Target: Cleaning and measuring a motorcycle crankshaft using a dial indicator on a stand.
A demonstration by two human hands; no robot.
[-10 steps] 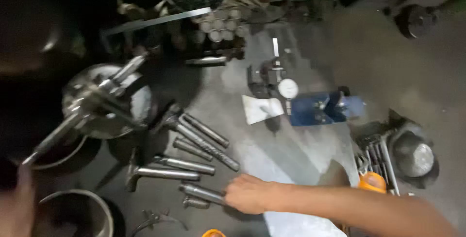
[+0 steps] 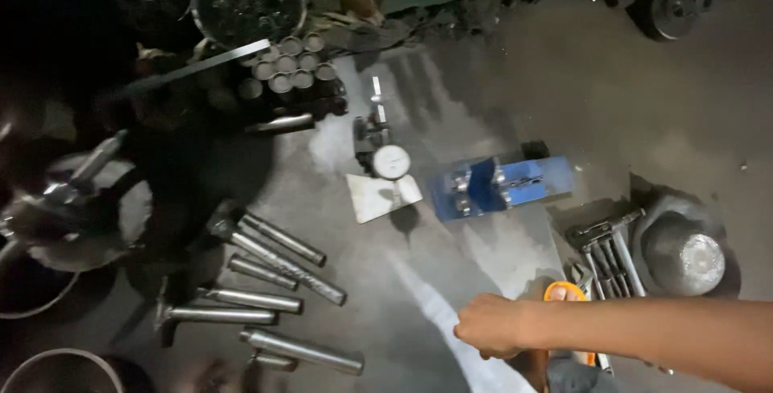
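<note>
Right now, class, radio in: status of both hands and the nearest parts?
Right hand closed in a loose fist, apparently empty. Left hand out of view. Steel shafts lie apart, untouched. Dial gauge stands clear beyond.

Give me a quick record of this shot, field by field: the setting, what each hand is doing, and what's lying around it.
Setting: dim workshop floor, seen from above
Right hand: a loose fist above the floor, arm reaching in from the right; whether it grips anything cannot be told
Left hand: not in view
Nearest to the hand: orange-handled tool, metal rods to its left
Middle: dial gauge, blue fixture
Right: wrenches, round metal bowl
Top: cluster of short metal cylinders
</note>
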